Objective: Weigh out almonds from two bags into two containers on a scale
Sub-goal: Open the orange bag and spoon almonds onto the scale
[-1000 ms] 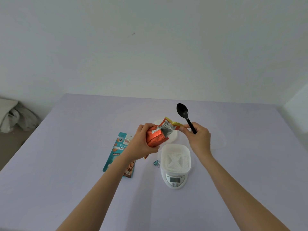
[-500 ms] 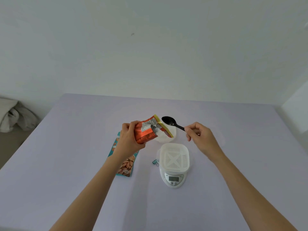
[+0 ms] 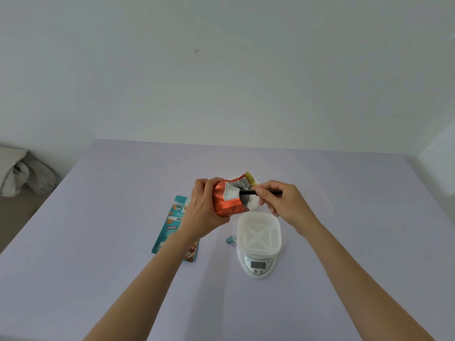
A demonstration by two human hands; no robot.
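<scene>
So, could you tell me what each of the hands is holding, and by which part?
The left hand grips the orange bag around its lower half. The right hand pinches the black spoon by its handle.

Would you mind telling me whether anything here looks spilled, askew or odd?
Nothing stands out: the table shows no spill, the slotted container sits squarely on the scale, the teal bag lies flat, and a small clip lies beside the scale.
</scene>
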